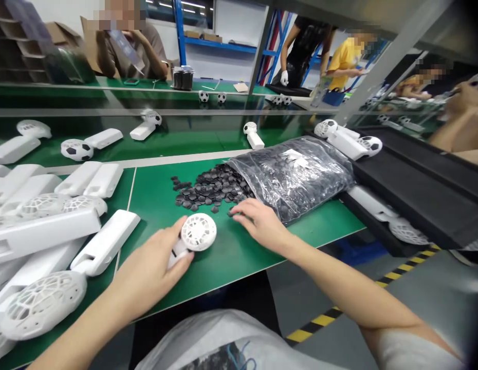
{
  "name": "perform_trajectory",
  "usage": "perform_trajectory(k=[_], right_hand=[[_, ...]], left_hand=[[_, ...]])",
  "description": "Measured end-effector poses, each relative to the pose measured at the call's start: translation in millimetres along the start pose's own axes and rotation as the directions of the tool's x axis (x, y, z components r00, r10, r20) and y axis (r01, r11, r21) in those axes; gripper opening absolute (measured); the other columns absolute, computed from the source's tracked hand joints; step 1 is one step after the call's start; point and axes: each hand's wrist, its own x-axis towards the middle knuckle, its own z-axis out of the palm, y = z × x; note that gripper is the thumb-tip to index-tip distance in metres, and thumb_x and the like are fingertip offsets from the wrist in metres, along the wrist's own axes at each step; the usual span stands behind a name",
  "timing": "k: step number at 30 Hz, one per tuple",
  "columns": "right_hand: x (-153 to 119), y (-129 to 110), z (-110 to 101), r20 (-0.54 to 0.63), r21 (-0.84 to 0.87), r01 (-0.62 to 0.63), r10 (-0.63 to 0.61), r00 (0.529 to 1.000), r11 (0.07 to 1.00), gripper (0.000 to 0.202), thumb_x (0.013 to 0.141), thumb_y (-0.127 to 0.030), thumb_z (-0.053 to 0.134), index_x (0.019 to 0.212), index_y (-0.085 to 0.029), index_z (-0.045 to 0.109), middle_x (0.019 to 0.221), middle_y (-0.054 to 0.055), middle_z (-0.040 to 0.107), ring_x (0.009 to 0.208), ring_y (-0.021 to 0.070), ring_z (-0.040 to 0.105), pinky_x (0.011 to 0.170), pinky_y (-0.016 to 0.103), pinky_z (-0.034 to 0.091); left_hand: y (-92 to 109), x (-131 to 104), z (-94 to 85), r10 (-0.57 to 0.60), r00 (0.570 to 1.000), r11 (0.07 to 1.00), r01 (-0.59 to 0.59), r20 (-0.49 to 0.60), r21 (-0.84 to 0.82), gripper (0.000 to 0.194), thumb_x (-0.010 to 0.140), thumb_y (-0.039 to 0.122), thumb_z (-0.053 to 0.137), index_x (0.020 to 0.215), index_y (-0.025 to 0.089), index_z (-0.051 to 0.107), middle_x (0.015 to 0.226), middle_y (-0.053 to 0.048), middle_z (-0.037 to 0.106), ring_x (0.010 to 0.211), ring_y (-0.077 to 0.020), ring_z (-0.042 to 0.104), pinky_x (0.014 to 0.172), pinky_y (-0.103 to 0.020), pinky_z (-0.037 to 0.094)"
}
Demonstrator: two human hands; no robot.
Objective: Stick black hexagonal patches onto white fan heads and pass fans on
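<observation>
- Left hand (148,270) lies low on the green counter (231,252), forearm entering from lower left; fingers wrapped around the handle of a small white fan (196,234), grille head facing up.
- Handle mostly hidden under that hand.
- Right hand (258,221) stretched forward, palm down, fingers loosely spread; fingertips at the near edge of the pile of black pieces (212,189). Whether it pinches a piece cannot be told.
- Pile spills from a clear plastic bag (296,174) lying just right of it.
- More white fan bodies (46,226) stacked at far left, cut off by the frame edge.
</observation>
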Motion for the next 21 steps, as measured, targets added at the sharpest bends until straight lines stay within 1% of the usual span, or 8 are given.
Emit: perform_trajectory(k=[2, 4, 8, 11, 13, 15, 18, 21], right_hand=[[8.8, 10.8, -0.4, 0.026, -0.157, -0.121, 0.127, 0.992, 0.98, 0.016, 0.089, -0.019, 0.049, 0.09, -0.017, 0.065, 0.091, 0.007, 0.061, 0.088, 0.0196, 0.058, 0.08, 0.033, 0.047], [16.6, 16.8, 1.9, 0.081, -0.259, -0.189, 0.216, 0.973, 0.947, 0.014, 0.087, -0.024, 0.054, 0.093, -0.018, 0.065, 0.092, 0.007, 0.061, 0.087, 0.0215, 0.059, 0.076, 0.033, 0.047], [25.7, 20.3, 4.5, 0.142, -0.251, -0.229, 0.27, 0.952, 0.941, 0.011, 0.083, -0.026, 0.06, 0.091, -0.02, 0.065, 0.093, 0.005, 0.06, 0.081, 0.0192, 0.059, 0.07, 0.031, 0.046], [27.2, 20.7, 1.5, 0.147, -0.129, -0.231, 0.249, 0.957, 0.964, 0.003, 0.079, -0.02, 0.064, 0.081, -0.018, 0.062, 0.084, 0.002, 0.06, 0.072, 0.0153, 0.058, 0.068, 0.028, 0.046], [25.8, 17.2, -1.4, 0.153, -0.028, -0.231, 0.232, 0.961, 0.973, 0.006, 0.078, -0.018, 0.065, 0.076, -0.018, 0.059, 0.075, -0.001, 0.059, 0.066, 0.0134, 0.056, 0.063, 0.026, 0.045], [22.6, 8.9, -3.4, 0.154, 0.086, -0.215, 0.2, 0.968, 0.973, 0.004, 0.079, -0.017, 0.063, 0.078, -0.019, 0.059, 0.071, -0.002, 0.059, 0.064, 0.0125, 0.056, 0.061, 0.025, 0.044], [14.0, -9.9, -2.3, 0.163, 0.206, -0.078, 0.044, 0.986, 0.975, 0.009, 0.084, -0.018, 0.057, 0.092, -0.021, 0.062, 0.081, 0.0, 0.061, 0.075, 0.013, 0.057, 0.07, 0.026, 0.046], [3.1, -27.7, 4.4, 0.149, 0.235, 0.059, -0.096, 0.984, 0.97, 0.011, 0.087, -0.018, 0.053, 0.09, -0.021, 0.063, 0.085, 0.001, 0.063, 0.081, 0.0137, 0.058, 0.076, 0.027, 0.046]], left_hand=[[-2.5, 11.1, -2.9, -0.015, 1.0, 0.996, 0.016, -0.016, 0.089, 0.057, 0.086, 0.043, 0.038, 0.135, 0.014, 0.036, 0.112, -0.013, 0.058, 0.102, -0.0299, 0.053, 0.083, -0.043, 0.045], [-5.5, 19.0, -3.0, 0.001, 1.0, 0.991, 0.002, -0.022, 0.136, 0.054, 0.084, 0.039, 0.039, 0.131, 0.012, 0.042, 0.11, -0.012, 0.056, 0.102, -0.0302, 0.049, 0.085, -0.044, 0.042], [-10.1, 23.0, -0.7, 0.005, 1.0, 0.993, -0.006, 0.006, 0.117, 0.053, 0.085, 0.037, 0.038, 0.133, 0.015, 0.039, 0.108, -0.011, 0.055, 0.098, -0.0273, 0.049, 0.084, -0.042, 0.041], [-9.8, 20.0, -1.6, 0.018, 1.0, 0.994, -0.02, 0.017, 0.103, 0.052, 0.084, 0.035, 0.039, 0.133, 0.015, 0.039, 0.105, -0.01, 0.055, 0.098, -0.0269, 0.05, 0.083, -0.042, 0.041], [-8.0, 17.7, -3.2, 0.03, 0.999, 0.995, -0.032, 0.021, 0.09, 0.051, 0.083, 0.032, 0.041, 0.131, 0.016, 0.041, 0.105, -0.01, 0.056, 0.098, -0.0269, 0.051, 0.082, -0.041, 0.041], [-6.2, 15.9, -4.5, 0.033, 0.999, 0.996, -0.035, 0.021, 0.084, 0.05, 0.081, 0.029, 0.042, 0.129, 0.016, 0.043, 0.107, -0.009, 0.056, 0.099, -0.0268, 0.051, 0.082, -0.04, 0.042], [-4.7, 14.8, -5.0, 0.032, 0.999, 0.996, -0.033, 0.014, 0.084, 0.05, 0.08, 0.027, 0.043, 0.129, 0.017, 0.043, 0.112, -0.009, 0.055, 0.101, -0.026, 0.051, 0.084, -0.039, 0.042], [-4.0, 14.4, -4.3, 0.025, 0.999, 0.996, -0.027, 0.019, 0.086, 0.051, 0.08, 0.026, 0.042, 0.13, 0.016, 0.042, 0.114, -0.009, 0.054, 0.103, -0.0256, 0.051, 0.086, -0.039, 0.041]])
